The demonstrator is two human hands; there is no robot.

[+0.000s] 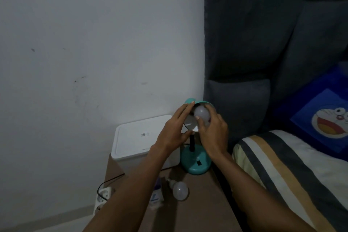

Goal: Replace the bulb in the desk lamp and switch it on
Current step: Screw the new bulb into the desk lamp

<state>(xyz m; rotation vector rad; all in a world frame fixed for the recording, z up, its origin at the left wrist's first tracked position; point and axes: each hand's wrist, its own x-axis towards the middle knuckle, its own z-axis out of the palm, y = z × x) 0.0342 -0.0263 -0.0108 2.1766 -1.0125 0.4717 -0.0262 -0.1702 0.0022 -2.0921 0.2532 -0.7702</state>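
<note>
Forearms reach in from the near edge, over a brown counter (203, 209) where a loose bulb (179, 190) lies on its side, beside a small white-and-purple packet (156, 194) and well short of the lamp. Off the counter's left edge a white power strip (102, 197) sits on the floor with a black cable running up behind.

Further in, the teal lamp base (194, 164) stands near the counter's back, its dark rocker switch facing the person. Above it the left hand (174, 132) has its fingers laid along the rim of the teal shade (190, 100), thumb hooked underneath — bracing it. The right hand (212, 133) curls its fingers and thumb round a second bulb (201, 115) that sits in the mouth of the shade.

Whether this bulb is going in or coming out I cannot tell; either way the step is the turning. To do it well, I would keep the left hand firm so the flexible neck does not twist, hold the bulb square to the socket, and turn with light pressure — a bulb that binds is probably cross-threaded and wants backing off. The switch comes last.

Behind stand a white lidded box (139, 137), the pale wall, and to the right a striped bed (282, 167).
</note>
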